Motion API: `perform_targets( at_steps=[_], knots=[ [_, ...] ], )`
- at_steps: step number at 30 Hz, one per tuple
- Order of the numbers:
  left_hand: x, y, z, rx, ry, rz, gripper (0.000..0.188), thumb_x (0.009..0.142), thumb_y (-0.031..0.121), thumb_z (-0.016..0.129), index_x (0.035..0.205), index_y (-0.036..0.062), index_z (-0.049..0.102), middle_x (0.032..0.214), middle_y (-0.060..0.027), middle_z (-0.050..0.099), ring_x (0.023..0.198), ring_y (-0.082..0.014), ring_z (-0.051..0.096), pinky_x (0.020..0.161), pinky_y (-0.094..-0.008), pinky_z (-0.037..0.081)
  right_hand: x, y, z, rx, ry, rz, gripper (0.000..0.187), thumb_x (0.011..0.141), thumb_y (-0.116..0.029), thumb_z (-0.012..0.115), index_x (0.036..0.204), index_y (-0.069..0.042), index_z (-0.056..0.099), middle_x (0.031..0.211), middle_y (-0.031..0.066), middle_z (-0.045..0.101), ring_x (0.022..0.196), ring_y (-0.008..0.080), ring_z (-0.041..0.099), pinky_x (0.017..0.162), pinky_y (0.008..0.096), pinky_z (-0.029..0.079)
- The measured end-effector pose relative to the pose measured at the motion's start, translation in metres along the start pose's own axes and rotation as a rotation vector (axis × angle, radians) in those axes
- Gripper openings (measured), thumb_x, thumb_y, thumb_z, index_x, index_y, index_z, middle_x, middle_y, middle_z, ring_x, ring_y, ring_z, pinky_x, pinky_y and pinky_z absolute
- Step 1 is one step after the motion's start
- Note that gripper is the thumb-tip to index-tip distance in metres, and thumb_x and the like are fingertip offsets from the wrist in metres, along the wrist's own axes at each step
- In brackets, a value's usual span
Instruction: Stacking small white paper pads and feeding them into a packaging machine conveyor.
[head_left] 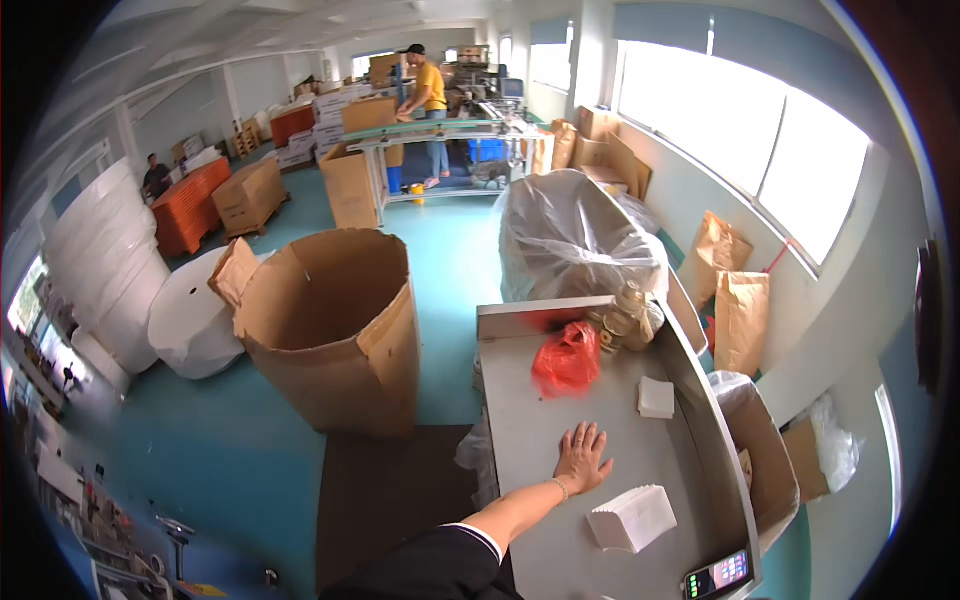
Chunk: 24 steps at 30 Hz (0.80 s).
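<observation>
My left hand [583, 462] rests palm down on the grey metal worktable [540, 460], its fingers spread and nothing in them. A bracelet circles the wrist, and a dark sleeve with a white edge covers the forearm. Just to its near right lies a white stack of folded paper pieces with a scalloped edge [633, 519]. A smaller white stack [656, 398] sits farther off, near the table's right wall. Beyond the fingers is a crumpled red plastic bag [568, 358], with glass jars [622, 322] in the far corner. My right hand is out of view.
A phone [716, 577] with a lit screen lies at the near right corner. Left of the table stands a large open cardboard box [335, 330]. Plastic covers a big container [570, 235] behind it. An open carton [750, 450] stands right. A person [430, 88] works at a far bench.
</observation>
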<state>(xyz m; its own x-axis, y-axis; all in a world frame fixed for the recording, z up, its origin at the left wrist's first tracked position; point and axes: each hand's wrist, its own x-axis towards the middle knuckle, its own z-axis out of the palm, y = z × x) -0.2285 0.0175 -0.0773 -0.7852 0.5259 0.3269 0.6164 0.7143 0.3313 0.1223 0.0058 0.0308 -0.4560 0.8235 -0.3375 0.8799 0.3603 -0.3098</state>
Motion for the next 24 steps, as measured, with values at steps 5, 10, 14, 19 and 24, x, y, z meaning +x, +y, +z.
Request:
perform_targets(
  at_steps=[5,10,14,19,24],
  knots=[
    [0.004,-0.003,0.02,-0.066,0.104,0.055,0.06,0.084,0.045,0.058,0.129,0.005,0.052,0.136,-0.0193,0.048,0.132,-0.0381,0.037,0.107,-0.0572,0.025,0.006,0.016,0.051,0.134,0.27,-0.195,0.037,0.086,-0.023,0.062,0.116,-0.003,0.052,0.099,0.0219,0.065,0.089,0.0399,0.063,0.078,0.0454,0.046],
    [0.012,-0.025,0.039,0.003,0.179,0.106,0.055,0.079,0.043,0.064,0.118,0.0047,0.057,0.13,-0.0194,0.05,0.129,-0.0384,0.039,0.104,-0.0592,0.028,-0.009,-0.024,0.018,0.435,0.522,-0.051,0.032,0.091,-0.018,0.059,0.118,-0.003,0.052,0.092,0.0247,0.065,0.087,0.0457,0.062,0.072,0.0483,0.05],
    [0.019,-0.02,0.032,0.206,0.009,0.097,0.061,0.089,0.048,0.053,0.133,0.0055,0.05,0.141,-0.0186,0.044,0.132,-0.0349,0.038,0.106,-0.0534,0.027,-0.003,0.001,0.05,0.419,0.452,0.105,0.023,0.089,-0.019,0.061,0.106,-0.005,0.053,0.084,0.0201,0.066,0.077,0.0423,0.063,0.066,0.05,0.049],
    [0.022,-0.017,0.038,0.199,0.055,0.128,0.056,0.09,0.048,0.054,0.131,0.0103,0.051,0.139,-0.0145,0.047,0.131,-0.0327,0.04,0.105,-0.0506,0.03,-0.019,0.025,0.074,0.455,0.654,0.08,0.025,0.088,-0.024,0.064,0.097,-0.002,0.056,0.077,0.0188,0.064,0.072,0.0383,0.063,0.066,0.0446,0.05],
    [0.021,-0.02,0.052,0.237,0.062,0.192,0.05,0.089,0.047,0.056,0.123,0.0098,0.055,0.128,-0.0136,0.054,0.119,-0.0323,0.05,0.094,-0.0466,0.043,-0.022,0.037,0.084,1.323,0.372,0.39,0.035,0.09,-0.029,0.065,0.106,0.001,0.058,0.078,0.0123,0.065,0.074,0.0167,0.065,0.064,0.0333,0.052]
  ],
)
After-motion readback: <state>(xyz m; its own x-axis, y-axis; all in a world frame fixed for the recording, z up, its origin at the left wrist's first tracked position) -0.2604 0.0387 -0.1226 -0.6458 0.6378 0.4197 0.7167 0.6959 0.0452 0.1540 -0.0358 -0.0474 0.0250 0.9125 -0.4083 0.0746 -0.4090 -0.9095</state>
